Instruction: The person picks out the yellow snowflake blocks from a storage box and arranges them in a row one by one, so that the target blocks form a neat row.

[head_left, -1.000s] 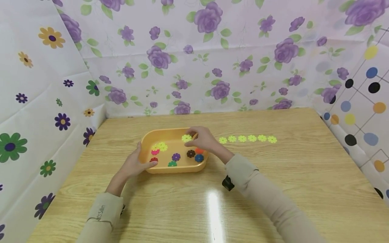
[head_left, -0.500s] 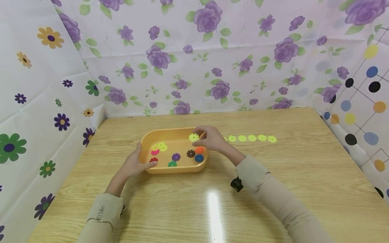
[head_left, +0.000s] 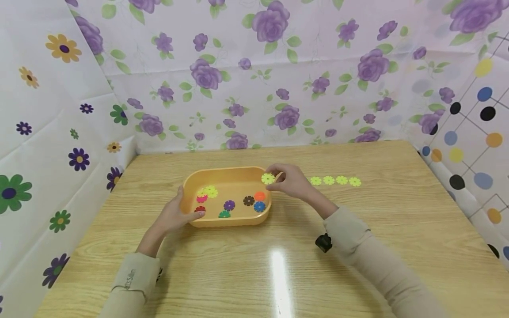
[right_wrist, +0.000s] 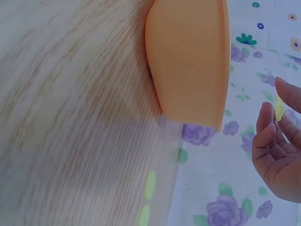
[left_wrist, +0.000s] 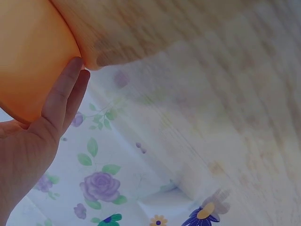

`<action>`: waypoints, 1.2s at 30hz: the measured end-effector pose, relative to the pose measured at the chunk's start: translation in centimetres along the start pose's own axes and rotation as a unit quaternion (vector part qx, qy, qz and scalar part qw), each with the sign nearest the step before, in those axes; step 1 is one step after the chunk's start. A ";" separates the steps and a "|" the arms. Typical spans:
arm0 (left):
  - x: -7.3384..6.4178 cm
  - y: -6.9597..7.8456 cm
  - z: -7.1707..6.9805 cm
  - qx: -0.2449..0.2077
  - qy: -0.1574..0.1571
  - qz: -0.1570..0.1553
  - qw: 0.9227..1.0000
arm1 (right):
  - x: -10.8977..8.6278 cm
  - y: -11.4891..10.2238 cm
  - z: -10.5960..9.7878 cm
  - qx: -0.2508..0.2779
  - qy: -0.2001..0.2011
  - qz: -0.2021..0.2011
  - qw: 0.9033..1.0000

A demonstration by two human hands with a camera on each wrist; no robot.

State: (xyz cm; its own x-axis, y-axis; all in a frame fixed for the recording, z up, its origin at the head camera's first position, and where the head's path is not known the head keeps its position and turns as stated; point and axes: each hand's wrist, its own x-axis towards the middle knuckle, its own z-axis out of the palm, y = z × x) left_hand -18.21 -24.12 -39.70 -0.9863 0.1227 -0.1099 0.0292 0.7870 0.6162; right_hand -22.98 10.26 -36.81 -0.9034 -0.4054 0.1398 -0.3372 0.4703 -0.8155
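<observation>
A shallow orange plastic bin [head_left: 228, 222] stands on the wooden table. My left hand [head_left: 170, 215] grips its left end, thumb over the front rim; in the left wrist view the fingers [left_wrist: 63, 92] lie along the outer wall. Between the thumb and fingers of my right hand [head_left: 292, 182] is a yellow flower-shaped plastic disc [head_left: 267, 178], pinched above the bin's right rim. The right wrist view shows this disc [right_wrist: 279, 108] edge-on. Inside the bin lie yellow discs [head_left: 211, 191], plus pink, red, purple [head_left: 229, 205], green, brown, orange and blue [head_left: 259, 206] ones.
Several yellow discs [head_left: 328, 180] form a row on the table [head_left: 381, 229] right of the bin, partly hidden behind my right hand. Flower-patterned sheets [head_left: 246, 101] hang behind and at the left; a dotted sheet [head_left: 473, 145] hangs at the right.
My right hand has moved right with the yellow disc, from over the bin's interior to its right rim. It now covers more of the row. The left hand keeps its grip.
</observation>
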 end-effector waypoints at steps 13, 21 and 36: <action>0.0 0.0 0.0 -0.002 -0.004 -0.003 1.000 | -2.0 1.7 -2.9 -0.038 0.013 0.010 0.999; 0.0 -0.2 0.1 0.006 -0.008 -0.014 1.000 | -3.3 2.7 -4.6 -0.038 0.017 0.030 0.999; 0.2 -0.2 0.1 0.001 -0.008 -0.015 1.000 | -4.8 5.1 -8.4 -0.058 0.031 0.066 0.996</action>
State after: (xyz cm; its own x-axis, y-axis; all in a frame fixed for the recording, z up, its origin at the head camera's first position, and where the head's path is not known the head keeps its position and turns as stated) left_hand -18.35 -24.19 -39.88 -0.9841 0.1081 -0.1408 -0.0005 0.7916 0.6111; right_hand -22.60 21.23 -36.93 -0.9555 -0.2860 0.0727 -0.2391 0.6057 -0.7590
